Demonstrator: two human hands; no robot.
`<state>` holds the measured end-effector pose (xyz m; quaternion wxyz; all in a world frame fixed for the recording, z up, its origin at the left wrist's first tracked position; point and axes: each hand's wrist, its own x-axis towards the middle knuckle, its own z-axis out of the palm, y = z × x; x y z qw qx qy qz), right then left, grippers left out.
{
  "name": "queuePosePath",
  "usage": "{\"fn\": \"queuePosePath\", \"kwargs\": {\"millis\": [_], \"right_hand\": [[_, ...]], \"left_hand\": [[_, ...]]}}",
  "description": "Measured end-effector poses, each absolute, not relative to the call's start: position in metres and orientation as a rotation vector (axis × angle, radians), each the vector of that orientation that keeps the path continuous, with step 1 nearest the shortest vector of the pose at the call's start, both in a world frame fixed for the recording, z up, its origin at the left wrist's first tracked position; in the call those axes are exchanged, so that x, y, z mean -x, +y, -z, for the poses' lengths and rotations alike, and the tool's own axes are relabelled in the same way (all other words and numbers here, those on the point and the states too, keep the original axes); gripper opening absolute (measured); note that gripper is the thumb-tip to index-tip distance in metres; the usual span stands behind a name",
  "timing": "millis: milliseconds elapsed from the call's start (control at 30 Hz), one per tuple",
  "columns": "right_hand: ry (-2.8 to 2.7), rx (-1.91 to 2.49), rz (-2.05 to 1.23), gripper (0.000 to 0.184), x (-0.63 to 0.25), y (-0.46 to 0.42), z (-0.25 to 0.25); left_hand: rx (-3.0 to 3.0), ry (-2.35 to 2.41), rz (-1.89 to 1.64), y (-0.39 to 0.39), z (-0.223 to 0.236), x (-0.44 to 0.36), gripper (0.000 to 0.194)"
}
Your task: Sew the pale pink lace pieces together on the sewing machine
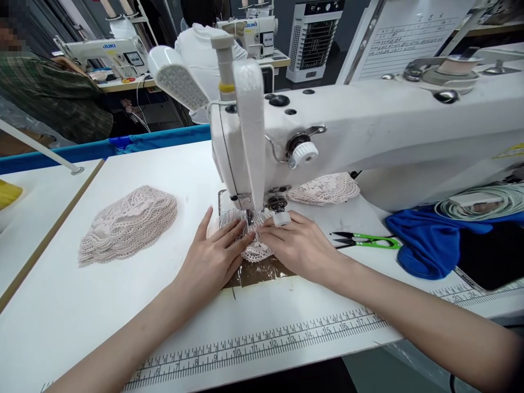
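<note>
A piece of pale pink lace (257, 252) lies under the needle area of a white sewing machine (237, 142). My left hand (215, 251) rests flat on the lace's left side, its fingers spread and their tips near the presser foot (249, 217). From the right, my right hand (305, 243) lays its fingers on the same lace, close to the needle; its thumb is hidden. Part of the lace is covered by my fingers. To the left sits a stack of similar lace pieces (129, 226), and more lace (325, 188) lies behind the machine's head.
Green-handled thread snips (368, 240) lie right of my right hand. Beyond them are blue cloth (429, 245), a coil of pale tape (483, 203) and a phone (491, 256). A printed ruler (262, 345) runs along the table's front edge. Two people work at the back.
</note>
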<state>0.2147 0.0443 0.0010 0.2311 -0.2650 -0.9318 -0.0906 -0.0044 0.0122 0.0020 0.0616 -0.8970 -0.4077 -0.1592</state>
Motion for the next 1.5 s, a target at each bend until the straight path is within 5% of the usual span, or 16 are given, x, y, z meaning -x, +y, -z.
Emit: {"fn": "queuePosePath", "kwargs": {"millis": [433, 600, 967, 1500], "right_hand": [[-2.504, 0.702, 0.293, 0.022, -0.212, 0.048, -0.002], [-2.386, 0.773, 0.075, 0.02, -0.212, 0.048, -0.003], [-2.329, 0.935, -0.165, 0.018, -0.211, 0.05, -0.004], [-2.239, 0.94, 0.037, 0.028, -0.206, 0.055, 0.002]], "left_hand": [[2.723, -1.326, 0.518, 0.016, -0.002, 0.003, 0.039], [2.857, -1.566, 0.737, 0.02, -0.008, 0.001, 0.024], [3.012, -1.782, 0.872, 0.025, -0.015, 0.005, 0.033], [2.641, -1.654, 0.819, 0.042, -0.001, -0.016, 0.01]]}}
